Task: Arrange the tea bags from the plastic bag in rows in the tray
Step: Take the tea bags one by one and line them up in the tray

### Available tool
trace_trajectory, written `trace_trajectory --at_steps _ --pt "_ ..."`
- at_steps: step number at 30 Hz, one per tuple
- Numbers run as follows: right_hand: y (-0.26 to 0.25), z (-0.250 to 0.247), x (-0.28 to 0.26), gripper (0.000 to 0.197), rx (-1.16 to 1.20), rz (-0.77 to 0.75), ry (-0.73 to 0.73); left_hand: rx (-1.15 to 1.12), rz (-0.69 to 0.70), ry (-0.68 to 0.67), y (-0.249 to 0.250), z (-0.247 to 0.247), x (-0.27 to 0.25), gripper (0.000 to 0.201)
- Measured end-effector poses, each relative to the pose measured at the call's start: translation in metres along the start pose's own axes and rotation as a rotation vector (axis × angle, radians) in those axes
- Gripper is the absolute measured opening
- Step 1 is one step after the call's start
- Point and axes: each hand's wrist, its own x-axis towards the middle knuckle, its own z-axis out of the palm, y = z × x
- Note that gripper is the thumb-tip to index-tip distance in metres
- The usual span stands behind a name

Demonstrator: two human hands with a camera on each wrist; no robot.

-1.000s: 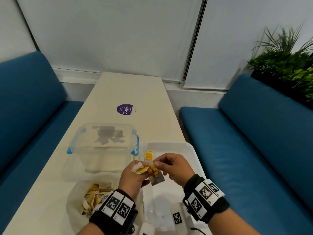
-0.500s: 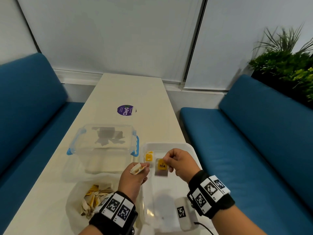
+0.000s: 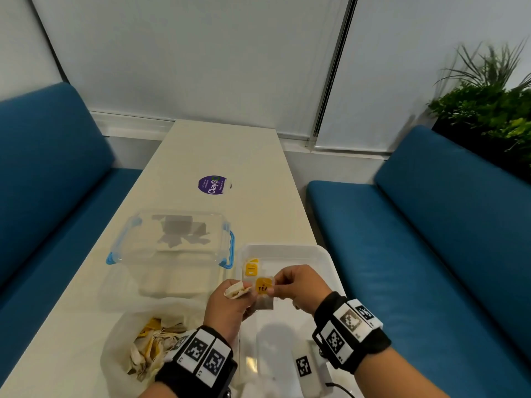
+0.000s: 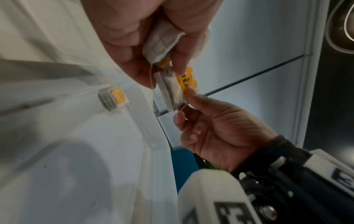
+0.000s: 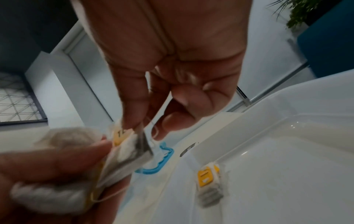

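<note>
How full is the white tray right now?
Nearly empty: one tea bag lies in the white tray, far left corner. A second hangs above, pinched by the right hand.

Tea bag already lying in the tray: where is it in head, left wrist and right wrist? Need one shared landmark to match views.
Head: tea bag in the tray, centre frame, at the tray's far left corner, just beyond both hands.
Left wrist: left of centre, lying on the tray floor.
Right wrist: lower right of centre, on the tray floor.
Shared landmark: the yellow-tagged tea bag held between the hands.
</note>
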Motion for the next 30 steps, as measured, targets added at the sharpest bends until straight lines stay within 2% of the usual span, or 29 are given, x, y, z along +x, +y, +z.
trace_trajectory --at_steps 4,7,10,12,14,16,19,23,26,28,30 --pt "0.003 -0.01 0.034 0.009 -0.032 0.135 0.153 -0.13 -0.174 0.023 -0.007 -0.004 0.005 0.013" --pt "0.005 -0.006 0.061 0.017 -0.14 0.264 0.04 -0.159 -0.271 -0.01 -0.012 -0.008 0.002 0.016" --pt "0.007 0.004 0.079 0.006 -0.211 0.328 -0.091 -0.166 -0.318 -0.062 -0.012 -0.011 -0.004 0.016" --pt "0.009 0.014 0.088 0.026 -0.29 0.369 -0.148 -0.158 -0.322 -0.073 -0.012 -0.016 -0.005 0.014" --pt "0.011 0.022 0.095 0.04 -0.413 0.379 -0.126 -0.162 -0.322 -0.068 -0.011 -0.022 -0.006 0.012" --pt "0.016 0.028 0.106 0.042 -0.467 0.397 -0.106 -0.174 -0.319 -0.058 -0.009 -0.027 -0.006 0.013" --pt "0.023 0.034 0.119 0.037 -0.394 0.441 -0.105 -0.187 -0.32 -0.045 -0.007 -0.032 -0.007 0.012" --pt "0.026 0.04 0.126 0.038 -0.441 0.442 -0.087 -0.169 -0.312 -0.066 -0.007 -0.031 -0.009 0.01" --pt "0.026 0.039 0.122 0.03 -0.416 0.395 -0.036 -0.173 -0.305 -0.087 -0.008 -0.029 -0.007 0.012" --pt "0.023 0.032 0.116 0.037 -0.364 0.333 0.03 -0.186 -0.305 -0.083 -0.009 -0.028 -0.006 0.015" --pt "0.014 0.019 0.101 0.033 -0.209 0.271 0.105 -0.19 -0.307 -0.077 -0.009 -0.027 -0.005 0.021"
